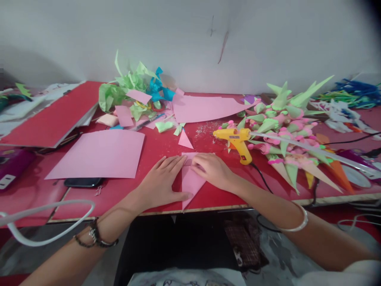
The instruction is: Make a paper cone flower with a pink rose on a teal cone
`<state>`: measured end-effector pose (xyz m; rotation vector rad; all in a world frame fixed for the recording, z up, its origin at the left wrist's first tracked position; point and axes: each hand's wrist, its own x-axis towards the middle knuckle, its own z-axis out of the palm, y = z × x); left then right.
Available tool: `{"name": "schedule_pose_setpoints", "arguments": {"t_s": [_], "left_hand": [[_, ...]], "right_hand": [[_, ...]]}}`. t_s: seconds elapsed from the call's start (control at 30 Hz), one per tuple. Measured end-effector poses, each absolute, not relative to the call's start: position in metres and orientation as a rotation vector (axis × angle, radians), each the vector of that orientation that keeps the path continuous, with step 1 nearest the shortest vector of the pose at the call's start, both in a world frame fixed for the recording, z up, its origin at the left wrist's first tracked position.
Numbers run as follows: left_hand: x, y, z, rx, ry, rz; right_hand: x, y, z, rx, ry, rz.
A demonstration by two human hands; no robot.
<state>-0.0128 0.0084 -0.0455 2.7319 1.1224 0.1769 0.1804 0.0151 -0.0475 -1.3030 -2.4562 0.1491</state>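
Observation:
A folded piece of pink paper [190,180], tapering to a point toward me, lies at the table's front edge. My left hand [162,180] rests flat with fingers stretched out, its fingertips and thumb on the paper's left side. Curled over the upper part of the same paper is my right hand [212,171], its fingers closed against it; the fingertips are partly hidden. Just beyond my hands lies a small pink paper triangle [185,140]. To the right sits a yellow hot glue gun [238,141] with a long clear glue stick in its back.
Paper cones [285,147] in green and pink are heaped at right. A pink sheet [101,155] partly covers a phone [83,182] at left. Scraps [131,89] and a larger pink sheet [205,108] lie along the wall. A white cable [47,241] loops at lower left.

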Motion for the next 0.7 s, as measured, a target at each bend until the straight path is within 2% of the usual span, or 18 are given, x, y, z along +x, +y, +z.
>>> {"name": "schedule_pose_setpoints", "arguments": {"t_s": [0.7], "left_hand": [[-0.015,-0.001,-0.034,2.749,1.044,0.183]], "right_hand": [[0.176,0.016,-0.045,-1.367,-2.473,0.043]]}}
